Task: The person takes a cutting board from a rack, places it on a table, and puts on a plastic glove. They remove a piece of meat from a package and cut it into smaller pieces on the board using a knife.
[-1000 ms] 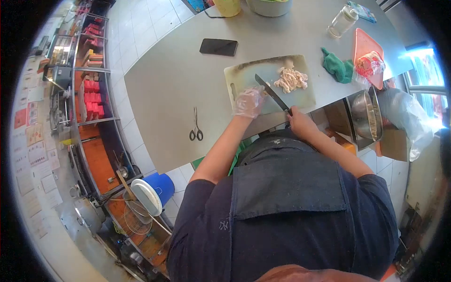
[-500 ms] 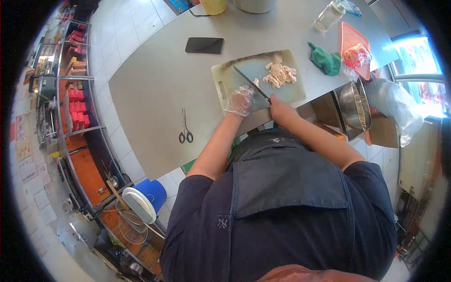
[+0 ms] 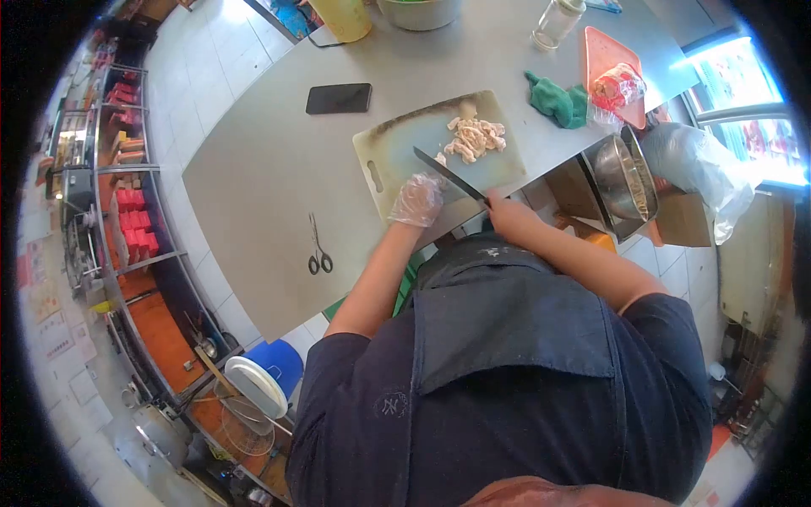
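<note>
My right hand (image 3: 513,218) grips the handle of a long knife (image 3: 450,176). Its dark blade slants up and left across the near part of a pale, stained cutting board (image 3: 372,160). Close beside the blade, on its left, is my left hand (image 3: 416,201) in a clear plastic glove, fingers curled in at the board's near edge. Whatever those fingers hold is hidden. A small piece of pale meat (image 3: 440,159) lies just beyond the blade. Farther back on the board is a pile of cut pale meat (image 3: 476,139), apart from both hands.
Black scissors (image 3: 318,253) and a phone (image 3: 339,98) lie left of the board on the grey table (image 3: 245,177). To the right are a green cloth (image 3: 557,101), a pink tray (image 3: 601,51) with a wrapped package, and a glass jar (image 3: 557,24). A metal bowl (image 3: 617,173) stands below the table's right edge.
The whole view has shifted, so the table items appear farther left. Relative to the board, the knife and my right hand have come closer to my body. My left hand has drawn slightly nearer too.
</note>
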